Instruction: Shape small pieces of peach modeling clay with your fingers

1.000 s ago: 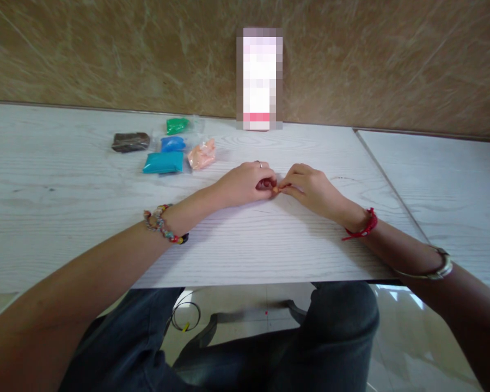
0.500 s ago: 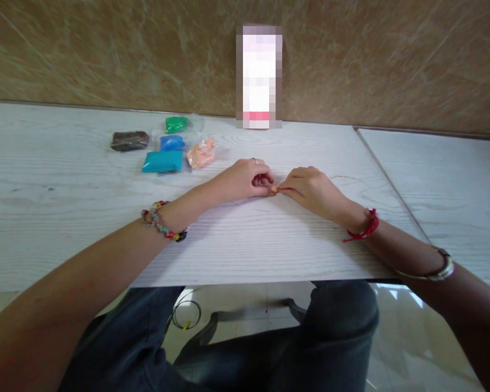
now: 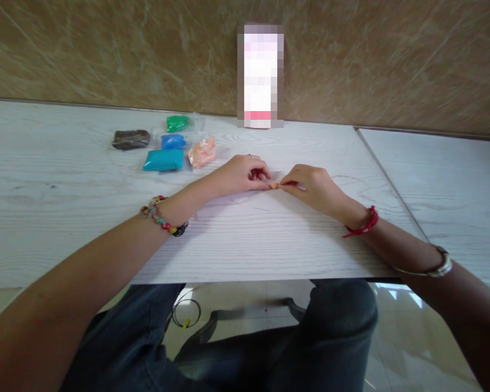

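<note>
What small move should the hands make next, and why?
Perhaps the left hand should gently pinch the small orange piece: the right hand pinches one end, while the left thumb lies close by the other, apart from its curled fingers.

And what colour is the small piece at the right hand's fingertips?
The small piece is light orange; it shows best in the head view.

Your single camera sat on your head, facing forward and down over your legs point(image 3: 330, 332), across the white tabletop point(image 3: 245, 239) to the brown wall point(image 3: 106, 54), near enough that your left hand point(image 3: 247, 173) and right hand point(image 3: 312, 186) lay mid-view.
</note>
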